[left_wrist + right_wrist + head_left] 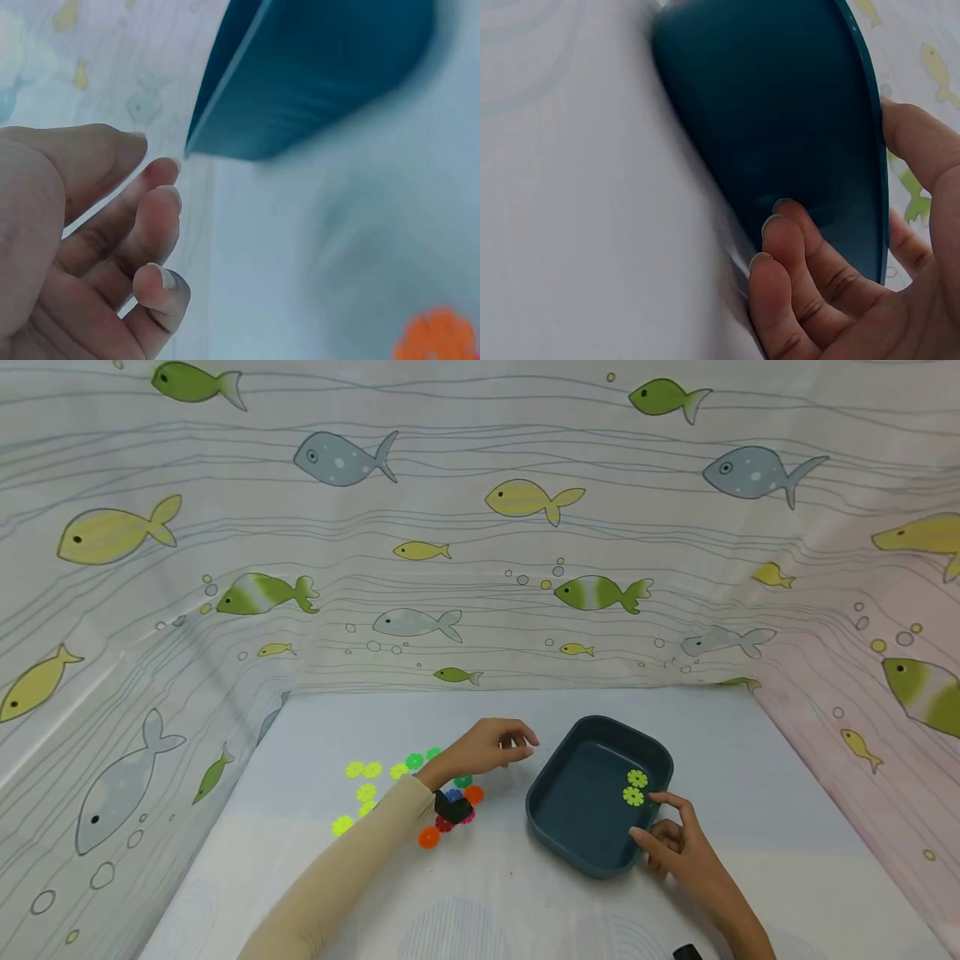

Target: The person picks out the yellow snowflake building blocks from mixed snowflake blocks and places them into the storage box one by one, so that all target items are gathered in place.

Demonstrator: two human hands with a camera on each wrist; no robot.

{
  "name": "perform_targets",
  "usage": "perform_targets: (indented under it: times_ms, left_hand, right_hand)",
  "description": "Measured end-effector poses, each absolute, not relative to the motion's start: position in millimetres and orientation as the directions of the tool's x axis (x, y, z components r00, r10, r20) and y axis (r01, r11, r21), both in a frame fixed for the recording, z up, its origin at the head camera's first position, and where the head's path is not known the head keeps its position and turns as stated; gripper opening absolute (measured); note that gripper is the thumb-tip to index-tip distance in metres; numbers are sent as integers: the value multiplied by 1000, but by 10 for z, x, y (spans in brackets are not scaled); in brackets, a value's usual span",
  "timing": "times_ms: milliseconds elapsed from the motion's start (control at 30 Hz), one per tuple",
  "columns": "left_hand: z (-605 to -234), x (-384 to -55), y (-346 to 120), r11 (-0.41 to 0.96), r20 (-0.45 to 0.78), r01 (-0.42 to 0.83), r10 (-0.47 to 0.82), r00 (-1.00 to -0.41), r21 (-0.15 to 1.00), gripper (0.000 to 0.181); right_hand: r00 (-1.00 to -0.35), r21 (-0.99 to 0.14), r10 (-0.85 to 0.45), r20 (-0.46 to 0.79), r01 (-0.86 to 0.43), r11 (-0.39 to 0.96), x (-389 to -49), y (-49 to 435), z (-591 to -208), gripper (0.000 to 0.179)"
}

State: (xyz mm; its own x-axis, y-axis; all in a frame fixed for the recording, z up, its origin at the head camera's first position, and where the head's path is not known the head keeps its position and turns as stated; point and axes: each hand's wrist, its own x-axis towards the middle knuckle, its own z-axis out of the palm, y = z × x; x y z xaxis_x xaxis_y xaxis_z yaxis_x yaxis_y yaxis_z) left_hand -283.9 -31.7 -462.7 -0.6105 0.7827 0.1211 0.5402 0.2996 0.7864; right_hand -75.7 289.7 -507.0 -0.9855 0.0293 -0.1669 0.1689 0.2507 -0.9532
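A dark blue rectangular tray sits right of centre, with two yellow-green notched discs inside near its right wall. My right hand holds the tray's right side, thumb and index finger at the rim. In the right wrist view, the thumb is at the rim and the other fingers lie against the outer wall. My left hand hovers left of the tray, its fingers loosely bent and nothing between them. In the left wrist view, the left hand is apart from the tray's corner.
Loose notched discs lie left of the tray, partly hidden by the left forearm: several yellow-green, a few green, orange, red and blue ones. The white table is bordered by fish-patterned sheeting.
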Motion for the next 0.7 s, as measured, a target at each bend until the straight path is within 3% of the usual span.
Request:
perform_targets:
  times_ms: [433, 700]
  left_hand:
    - [-4737, -2855, -1061, 448, 88, 507, 680, -728, 737, 27]
    - [-4772, -2825, -1432, 489, 60, 440, 615, -786, 753, 25]
  right_hand:
    - [-985, -953, 19, -169, 168, 250, -775, 2915, -5075, 70]
    - [-981, -946, 39, -189, 192, 261, -751, 2907, -5072, 72]
